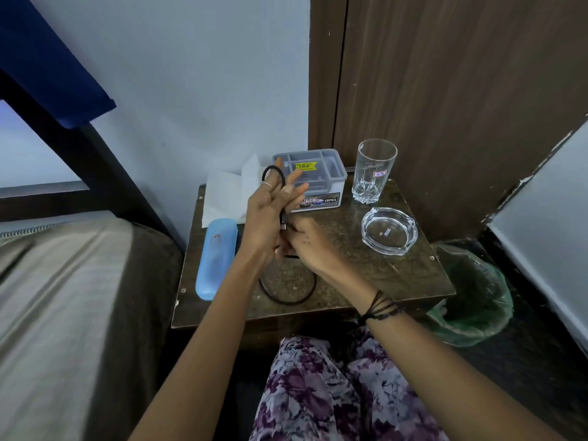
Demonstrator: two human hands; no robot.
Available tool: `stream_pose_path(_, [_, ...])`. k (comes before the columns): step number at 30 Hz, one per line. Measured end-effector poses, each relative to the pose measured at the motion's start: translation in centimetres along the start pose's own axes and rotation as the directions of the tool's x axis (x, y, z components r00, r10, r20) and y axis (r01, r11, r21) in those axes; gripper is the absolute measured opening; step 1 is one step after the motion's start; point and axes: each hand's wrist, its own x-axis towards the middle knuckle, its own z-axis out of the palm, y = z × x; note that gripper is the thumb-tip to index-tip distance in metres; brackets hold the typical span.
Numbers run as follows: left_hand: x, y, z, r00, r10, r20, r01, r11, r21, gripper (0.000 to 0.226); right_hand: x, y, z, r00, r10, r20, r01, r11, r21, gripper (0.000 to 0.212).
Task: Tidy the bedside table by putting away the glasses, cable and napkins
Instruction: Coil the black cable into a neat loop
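Note:
A black cable (288, 294) loops over the fingers of my left hand (270, 211), which is raised above the bedside table (397, 281) with fingers spread. My right hand (310, 246) pinches the cable's plug end just beside the left palm. The rest of the cable hangs down and curves on the table top. A light blue glasses case (216, 256) lies closed along the table's left edge. White napkins (229, 192) sit unfolded at the back left corner. The glasses themselves are not visible.
A grey lidded plastic box (321, 186) stands at the back, a tall drinking glass (374, 170) to its right, a glass ashtray (389, 230) in front of that. A bin with a green liner (477, 297) sits on the floor right; a bed (79, 297) lies left.

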Motion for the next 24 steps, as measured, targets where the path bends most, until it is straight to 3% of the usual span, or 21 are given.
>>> stream_pose_path(3, [0.8,-0.2,-0.6,0.992,0.115,0.059,-0.126,0.956,0.264,0.048,-0.2,-0.2,-1.0,0.998,0.066,-0.003,-0.066,0.995,-0.071,0.024])
stream_pose_path(6, [1.1,0.3,-1.4,0.977,0.143,0.156,-0.21,0.75,0.628,0.047,-0.9,-1.7,-2.3,0.998,0.031,-0.049,-0.038,0.988,-0.151,0.021])
stream_pose_path(8, [0.9,0.6,-2.1,0.984,0.076,0.161,-0.171,0.669,0.723,0.034,-1.2,-2.4,-3.2,0.994,-0.024,-0.11,0.005,0.986,-0.166,0.017])
stream_pose_path(12, [-0.4,1.1,-3.4,0.995,-0.054,0.088,-0.016,0.758,0.652,0.031,-0.8,-3.2,-4.6,0.966,-0.087,-0.243,0.052,0.988,-0.148,0.017])
stream_pose_path(17, [-1.6,2.2,-3.9,0.956,-0.194,0.221,0.098,0.919,0.383,0.04,0.0,-3.2,-4.1,0.943,-0.117,-0.31,0.099,0.992,-0.074,0.018])
stream_pose_path(21, [-1.4,2.9,-3.2,0.918,-0.185,0.35,0.168,0.983,0.079,0.039,-0.2,-2.8,-1.9,0.949,-0.073,-0.306,0.072,0.997,-0.013,0.03])
stream_pose_path(24, [-1.2,3.1,-1.8,0.95,-0.079,0.303,0.092,0.995,-0.028,0.039,-0.5,-2.5,-0.3,0.965,-0.005,-0.261,0.006,1.0,0.002,0.038])
